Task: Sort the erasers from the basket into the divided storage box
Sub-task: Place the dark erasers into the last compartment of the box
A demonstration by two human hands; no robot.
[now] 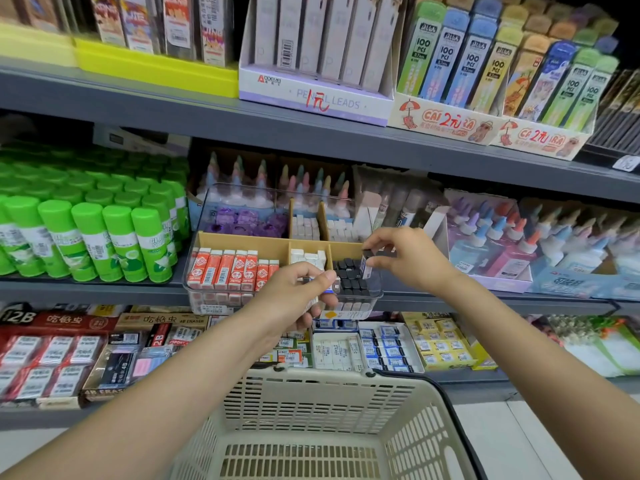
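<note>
You stand before grey stationery shelving (311,133), with green glue sticks (86,233) to the left and pencil-lead cartons (317,98) above. Below you sits a beige slotted basket (311,403); what shows of its floor holds no erasers. On the middle shelf rests the clear divided storage box (204,216): orange-sleeved erasers (232,268) front left, white cubes (308,256) in the middle, black erasers (349,277) front right.

Your left hand (294,296) is curled round a small stack of sleeved erasers (330,289), held just in front of the box. Your right hand (401,258) pinches one black sleeved eraser (366,259) between thumb and fingertips, over the front-right compartment.

You seem to be mid-placement. Next, lower that eraser upright beside the black ones, release it, then take another from your left hand's stack.
</note>
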